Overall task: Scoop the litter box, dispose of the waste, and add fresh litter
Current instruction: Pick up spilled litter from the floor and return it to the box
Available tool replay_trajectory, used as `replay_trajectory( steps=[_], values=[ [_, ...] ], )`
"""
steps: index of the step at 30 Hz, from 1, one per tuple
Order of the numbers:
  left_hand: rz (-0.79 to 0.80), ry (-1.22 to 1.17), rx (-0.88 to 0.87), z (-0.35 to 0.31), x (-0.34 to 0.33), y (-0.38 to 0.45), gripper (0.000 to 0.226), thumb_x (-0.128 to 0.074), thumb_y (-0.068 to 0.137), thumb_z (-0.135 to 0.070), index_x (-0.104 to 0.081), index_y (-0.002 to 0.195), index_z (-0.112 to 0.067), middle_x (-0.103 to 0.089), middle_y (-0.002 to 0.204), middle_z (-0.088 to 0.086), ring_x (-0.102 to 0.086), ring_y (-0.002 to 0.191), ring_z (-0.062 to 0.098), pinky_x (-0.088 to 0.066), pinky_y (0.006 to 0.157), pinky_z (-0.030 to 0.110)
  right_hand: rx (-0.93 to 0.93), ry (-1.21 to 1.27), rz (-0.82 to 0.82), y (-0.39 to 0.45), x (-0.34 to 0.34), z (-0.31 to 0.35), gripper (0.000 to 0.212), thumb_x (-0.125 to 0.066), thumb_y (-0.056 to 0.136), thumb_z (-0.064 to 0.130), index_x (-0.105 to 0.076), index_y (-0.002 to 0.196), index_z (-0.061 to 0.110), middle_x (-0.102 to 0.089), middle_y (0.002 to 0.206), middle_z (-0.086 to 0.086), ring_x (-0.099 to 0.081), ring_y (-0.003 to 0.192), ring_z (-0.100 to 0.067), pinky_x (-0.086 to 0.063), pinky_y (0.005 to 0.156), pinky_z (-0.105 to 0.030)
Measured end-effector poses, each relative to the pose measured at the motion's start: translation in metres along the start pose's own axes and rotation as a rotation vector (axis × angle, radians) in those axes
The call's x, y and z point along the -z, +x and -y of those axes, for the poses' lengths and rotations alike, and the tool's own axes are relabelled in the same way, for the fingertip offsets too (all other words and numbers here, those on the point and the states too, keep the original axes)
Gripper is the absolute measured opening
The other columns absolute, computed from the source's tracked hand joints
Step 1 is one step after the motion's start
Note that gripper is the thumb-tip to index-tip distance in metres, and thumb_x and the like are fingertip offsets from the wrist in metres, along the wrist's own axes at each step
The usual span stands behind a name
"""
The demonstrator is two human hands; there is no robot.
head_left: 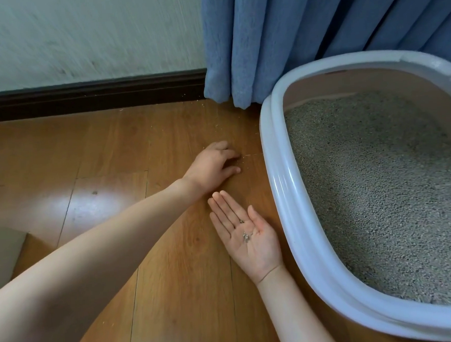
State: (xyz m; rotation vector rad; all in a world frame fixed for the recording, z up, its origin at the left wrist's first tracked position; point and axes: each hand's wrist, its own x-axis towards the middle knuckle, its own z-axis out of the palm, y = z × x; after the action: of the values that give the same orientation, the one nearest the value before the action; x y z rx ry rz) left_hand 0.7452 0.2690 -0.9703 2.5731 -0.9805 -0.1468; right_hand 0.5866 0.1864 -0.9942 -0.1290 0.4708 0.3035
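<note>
I see the litter box (281,194), white-rimmed and filled with grey litter (383,182), sitting on the floor at the right, just beside both hands. A blue curtain (290,34) hangs behind it, its hem reaching the floor against the box's far corner. A grey, box-like object (2,250) shows at the left edge. My right hand (249,235) lies palm up, fingers straight, carrying a few litter grains (245,237). My left hand (213,166) is palm down, fingers curled with their tips on the boards; whether they pinch anything I cannot tell. The wooden floor (112,151) bears scattered crumbs, and a dark skirting board (82,97) runs below a pale wall (78,34).
</note>
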Motion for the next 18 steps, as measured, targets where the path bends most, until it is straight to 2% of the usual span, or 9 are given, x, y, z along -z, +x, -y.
replay_trajectory(
  steps=[4,9,12,14,16,18],
  values=[
    [-0.056,-0.009,-0.113,0.001,-0.008,-0.005,0.019,-0.064,0.089,-0.013,-0.070,0.106,-0.006,-0.062,0.093,0.007,-0.059,0.086,0.021,-0.051,0.076,0.036,0.002,0.033,-0.015,-0.001,0.001,0.001,0.050,-0.038,0.098,0.024,-0.046,0.136,-0.007,-0.041,0.146,-0.023,-0.040,0.136,-0.034,-0.032,0.114,-0.044],
    [-0.141,0.070,-0.098,-0.006,-0.014,-0.011,0.005,-0.067,0.085,-0.006,-0.067,0.084,-0.002,-0.059,0.078,0.013,-0.058,0.070,0.029,-0.048,0.062,0.034,0.017,0.050,0.017,-0.004,0.000,0.001,0.051,-0.036,0.099,0.025,-0.046,0.137,-0.007,-0.040,0.147,-0.022,-0.038,0.138,-0.033,-0.028,0.116,-0.041],
    [-0.114,0.155,-0.147,-0.009,-0.012,-0.009,0.009,-0.060,0.090,-0.006,-0.062,0.085,0.002,-0.058,0.079,0.019,-0.057,0.070,0.035,-0.047,0.065,0.040,0.020,0.073,0.027,-0.005,-0.002,0.001,0.050,-0.035,0.100,0.024,-0.047,0.136,-0.007,-0.041,0.146,-0.023,-0.039,0.137,-0.033,-0.028,0.116,-0.042],
    [-0.065,0.200,-0.159,-0.011,-0.014,-0.010,0.018,-0.048,0.096,-0.009,-0.059,0.091,0.004,-0.058,0.084,0.022,-0.056,0.075,0.038,-0.047,0.071,0.044,0.025,0.099,0.022,-0.005,-0.004,0.002,0.050,-0.031,0.101,0.025,-0.048,0.135,-0.008,-0.044,0.144,-0.023,-0.041,0.136,-0.033,-0.029,0.115,-0.042],
    [-0.028,0.242,-0.164,-0.009,-0.017,-0.009,0.031,-0.034,0.099,-0.015,-0.058,0.095,0.005,-0.058,0.087,0.023,-0.056,0.076,0.038,-0.047,0.074,0.045,0.049,0.120,0.006,-0.006,-0.008,0.002,0.050,-0.031,0.101,0.025,-0.048,0.135,-0.008,-0.046,0.142,-0.024,-0.042,0.135,-0.033,-0.029,0.116,-0.042],
    [0.007,0.239,-0.147,-0.008,-0.017,-0.009,0.033,-0.030,0.099,-0.017,-0.057,0.099,0.001,-0.058,0.092,0.019,-0.056,0.082,0.035,-0.046,0.079,0.043,0.078,0.152,0.004,-0.007,-0.012,0.003,0.049,-0.031,0.101,0.023,-0.048,0.134,-0.009,-0.048,0.140,-0.025,-0.043,0.134,-0.034,-0.028,0.116,-0.042]
  ],
)
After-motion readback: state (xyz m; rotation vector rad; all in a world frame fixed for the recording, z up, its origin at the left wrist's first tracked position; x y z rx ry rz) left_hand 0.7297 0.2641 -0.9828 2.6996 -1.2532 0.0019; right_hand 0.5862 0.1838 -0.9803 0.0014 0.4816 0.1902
